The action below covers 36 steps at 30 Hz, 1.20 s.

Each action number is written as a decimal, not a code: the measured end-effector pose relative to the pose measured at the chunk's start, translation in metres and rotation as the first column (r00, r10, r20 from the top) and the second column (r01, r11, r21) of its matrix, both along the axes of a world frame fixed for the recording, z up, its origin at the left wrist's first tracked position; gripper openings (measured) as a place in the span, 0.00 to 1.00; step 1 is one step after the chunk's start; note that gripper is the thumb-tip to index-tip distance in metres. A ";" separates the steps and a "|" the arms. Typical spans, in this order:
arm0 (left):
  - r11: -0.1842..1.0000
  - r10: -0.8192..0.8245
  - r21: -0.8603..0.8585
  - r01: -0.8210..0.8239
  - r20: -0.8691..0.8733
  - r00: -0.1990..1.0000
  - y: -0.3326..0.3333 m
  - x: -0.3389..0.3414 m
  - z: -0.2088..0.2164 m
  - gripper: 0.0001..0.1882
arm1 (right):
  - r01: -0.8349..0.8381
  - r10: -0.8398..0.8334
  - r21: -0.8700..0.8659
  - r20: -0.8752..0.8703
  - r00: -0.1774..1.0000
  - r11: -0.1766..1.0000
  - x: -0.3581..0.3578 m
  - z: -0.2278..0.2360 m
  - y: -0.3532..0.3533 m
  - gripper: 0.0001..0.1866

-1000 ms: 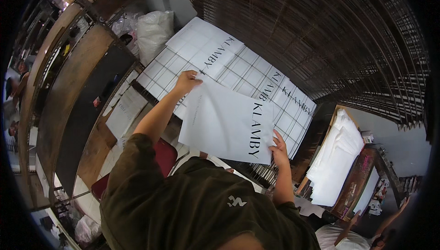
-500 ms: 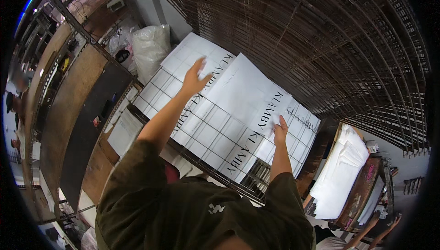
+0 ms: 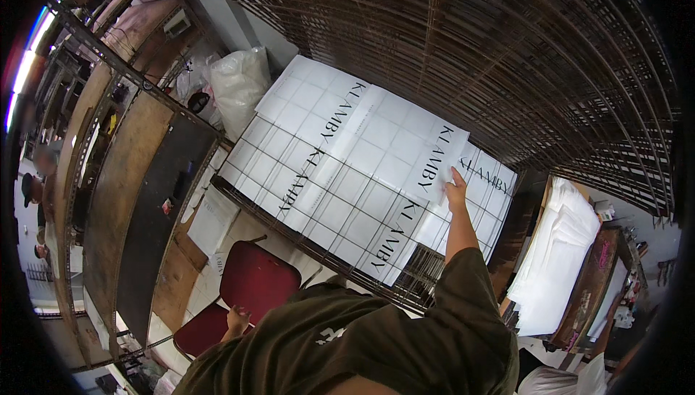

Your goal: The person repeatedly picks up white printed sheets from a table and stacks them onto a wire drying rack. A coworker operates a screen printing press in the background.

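Note:
A white printed sheet (image 3: 402, 131) with dark lettering lies flat on a wire rack (image 3: 347, 227); the wires show through it. Other printed sheets (image 3: 308, 98) lie around it, some overlapping. At the sheet's near right edge is my right hand (image 3: 457, 191), its index finger stretched out and the other fingers partly curled. It looks to be touching the edge, and I see no clear grip. Low on the left, my left hand (image 3: 237, 320) hangs beside a red chair (image 3: 260, 277), fingers loosely apart and holding nothing.
Stacked wire racks (image 3: 499, 55) rise behind the sheets. A stuffed clear plastic sack (image 3: 240, 87) stands at the far left corner, near wooden shelves (image 3: 130, 145). On the right lies a pile of white sheets (image 3: 554, 250) beside a worn wooden table (image 3: 597, 279).
The sheet has settled flat on the rack. My left hand has drawn back from above the sheets down to the chair. My right hand stays near the sheet's edge.

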<state>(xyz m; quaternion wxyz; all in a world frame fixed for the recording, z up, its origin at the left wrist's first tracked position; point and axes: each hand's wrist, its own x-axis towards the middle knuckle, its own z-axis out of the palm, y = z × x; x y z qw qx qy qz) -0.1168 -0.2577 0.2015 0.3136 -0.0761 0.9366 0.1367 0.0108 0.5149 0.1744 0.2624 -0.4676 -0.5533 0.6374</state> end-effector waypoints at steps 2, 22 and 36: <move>0.999 0.046 0.008 -0.046 0.000 0.999 -0.004 -0.003 -0.011 0.23 | 0.001 -0.002 0.029 0.036 0.999 1.000 0.001 0.003 -0.004 0.35; 0.852 -0.446 0.342 0.396 0.079 0.892 0.105 -0.025 -0.126 0.27 | 0.106 -0.271 0.474 0.293 0.917 0.874 0.235 0.008 -0.172 0.18; 0.736 -0.517 0.609 0.297 0.220 0.827 0.259 0.069 -0.057 0.24 | 0.252 -0.792 0.762 0.508 0.339 0.597 0.480 0.049 -0.258 0.20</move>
